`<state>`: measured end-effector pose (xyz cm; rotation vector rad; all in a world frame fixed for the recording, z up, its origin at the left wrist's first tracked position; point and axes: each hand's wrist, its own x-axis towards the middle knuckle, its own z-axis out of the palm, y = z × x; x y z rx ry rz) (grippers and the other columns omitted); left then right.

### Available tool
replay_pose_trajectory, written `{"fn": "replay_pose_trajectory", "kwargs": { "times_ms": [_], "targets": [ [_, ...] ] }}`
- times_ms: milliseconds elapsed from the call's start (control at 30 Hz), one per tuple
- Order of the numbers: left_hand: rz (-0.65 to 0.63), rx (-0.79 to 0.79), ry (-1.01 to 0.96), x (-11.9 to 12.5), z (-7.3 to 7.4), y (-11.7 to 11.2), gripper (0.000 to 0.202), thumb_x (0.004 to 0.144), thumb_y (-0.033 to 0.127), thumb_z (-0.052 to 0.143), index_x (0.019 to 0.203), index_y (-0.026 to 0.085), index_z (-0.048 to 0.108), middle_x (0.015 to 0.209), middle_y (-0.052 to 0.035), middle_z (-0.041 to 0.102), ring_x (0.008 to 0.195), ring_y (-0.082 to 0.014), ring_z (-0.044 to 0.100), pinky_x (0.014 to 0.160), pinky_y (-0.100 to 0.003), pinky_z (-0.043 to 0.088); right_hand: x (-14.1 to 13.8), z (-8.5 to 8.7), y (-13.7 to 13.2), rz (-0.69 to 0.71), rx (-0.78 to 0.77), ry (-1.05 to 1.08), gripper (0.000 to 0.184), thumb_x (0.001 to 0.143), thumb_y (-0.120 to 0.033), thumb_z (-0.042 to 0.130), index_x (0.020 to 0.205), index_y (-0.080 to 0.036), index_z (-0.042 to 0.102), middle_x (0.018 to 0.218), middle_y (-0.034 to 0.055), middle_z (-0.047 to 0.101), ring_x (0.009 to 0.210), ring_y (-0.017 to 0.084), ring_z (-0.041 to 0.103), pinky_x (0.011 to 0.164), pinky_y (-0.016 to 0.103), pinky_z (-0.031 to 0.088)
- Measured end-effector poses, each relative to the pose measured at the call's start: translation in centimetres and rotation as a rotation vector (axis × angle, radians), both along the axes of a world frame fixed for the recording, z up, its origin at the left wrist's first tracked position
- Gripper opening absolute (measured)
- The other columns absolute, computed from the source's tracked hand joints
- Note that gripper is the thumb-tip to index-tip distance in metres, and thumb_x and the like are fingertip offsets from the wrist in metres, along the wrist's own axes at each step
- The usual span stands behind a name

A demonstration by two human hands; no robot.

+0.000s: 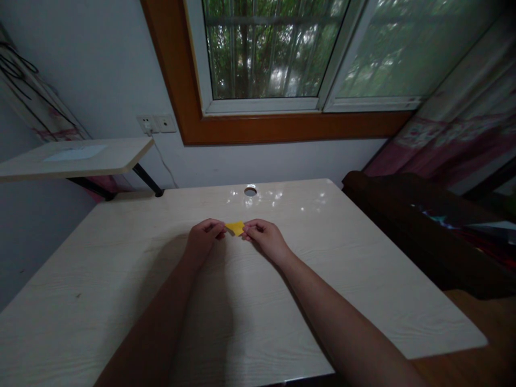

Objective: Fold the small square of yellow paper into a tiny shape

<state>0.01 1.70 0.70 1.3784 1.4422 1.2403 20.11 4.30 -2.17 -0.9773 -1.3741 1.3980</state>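
Observation:
A small piece of folded yellow paper (235, 228) is stretched between my two hands above the pale wood-grain desk (355, 279). My left hand (203, 239) pinches its left corner between thumb and fingers. At the other end, my right hand (266, 239) grips the right edge the same way. The paper narrows toward the left and has a point hanging down in the middle. Its finer creases are too small to make out.
Behind my hands, the desk has a round cable hole (250, 191). A raised shelf (76, 158) on black legs stands at the back left, below wall sockets (156, 123). A dark wooden piece of furniture (395, 215) adjoins the right side, under a window (274, 59).

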Motion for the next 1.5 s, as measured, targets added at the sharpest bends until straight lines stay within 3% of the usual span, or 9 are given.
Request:
{"fn": "replay_pose_trajectory", "kwargs": {
  "times_ms": [267, 600, 767, 900, 1100, 1333, 1500],
  "targets": [
    [0.085, 0.024, -0.117, -0.3, -0.6, 0.6, 0.029, 0.08, 0.042, 0.06, 0.084, 0.015, 0.068, 0.075, -0.0035, 0.067, 0.066, -0.0137, 0.062, 0.064, -0.025, 0.051, 0.0, 0.6, -0.1, -0.001, -0.028, 0.023, 0.027, 0.075, -0.039, 0.07, 0.087, -0.015, 0.07, 0.077, 0.0073, 0.073, 0.066, 0.016, 0.066, 0.068, 0.029, 0.052],
    [-0.127, 0.068, 0.004, 0.3, -0.6, 0.2, 0.033, 0.084, 0.044, 0.058, 0.098, 0.016, 0.067, 0.08, -0.0041, 0.069, 0.07, -0.0148, 0.063, 0.065, -0.024, 0.049, 0.0, 0.6, -0.2, 0.026, -0.031, 0.098, 0.024, 0.076, -0.036, 0.072, 0.088, -0.015, 0.069, 0.076, 0.0067, 0.073, 0.066, 0.014, 0.065, 0.066, 0.026, 0.051],
    [-0.19, 0.066, 0.068, 0.3, -1.4, 0.5, 0.029, 0.081, 0.042, 0.063, 0.093, 0.016, 0.068, 0.075, -0.0023, 0.068, 0.068, -0.015, 0.062, 0.064, -0.023, 0.047, -0.1, 0.7, -0.3, 0.02, -0.04, 0.111, 0.023, 0.075, -0.035, 0.073, 0.086, -0.015, 0.068, 0.073, 0.0057, 0.073, 0.064, 0.014, 0.065, 0.065, 0.026, 0.051],
    [-0.158, 0.071, 0.072, 0.3, -1.5, 0.6, 0.028, 0.08, 0.043, 0.063, 0.085, 0.016, 0.069, 0.072, -0.002, 0.067, 0.066, -0.0148, 0.06, 0.061, -0.023, 0.045, -0.2, 0.9, -0.4, 0.035, -0.051, 0.108, 0.023, 0.075, -0.035, 0.073, 0.086, -0.015, 0.068, 0.073, 0.0054, 0.073, 0.065, 0.014, 0.066, 0.066, 0.026, 0.051],
    [-0.116, 0.085, 0.022, 0.5, -1.0, 0.4, 0.025, 0.081, 0.04, 0.061, 0.08, 0.016, 0.067, 0.075, -0.0018, 0.067, 0.07, -0.0147, 0.06, 0.065, -0.023, 0.046, -0.5, 0.9, -1.0, 0.07, 0.048, -0.077, 0.023, 0.082, -0.038, 0.066, 0.089, -0.017, 0.068, 0.08, 0.0065, 0.074, 0.073, 0.016, 0.068, 0.073, 0.028, 0.051],
    [-0.122, 0.031, -0.034, 0.4, -0.8, 0.9, 0.024, 0.079, 0.038, 0.063, 0.086, 0.016, 0.069, 0.085, -0.0036, 0.07, 0.079, -0.0169, 0.062, 0.073, -0.025, 0.047, -0.5, 0.7, -1.0, 0.079, 0.197, -0.344, 0.022, 0.087, -0.038, 0.058, 0.087, -0.019, 0.07, 0.079, 0.0036, 0.074, 0.067, 0.015, 0.064, 0.062, 0.024, 0.045],
    [-0.176, 0.0, -0.032, 0.1, -0.2, 1.0, 0.027, 0.082, 0.039, 0.058, 0.084, 0.014, 0.069, 0.073, -0.0012, 0.064, 0.07, -0.0145, 0.057, 0.067, -0.024, 0.045, -0.5, 1.2, -1.2, 0.078, 0.288, -0.46, 0.025, 0.089, -0.033, 0.055, 0.079, -0.019, 0.073, 0.072, 0.0011, 0.071, 0.063, 0.013, 0.058, 0.059, 0.023, 0.04]
  ]
}}
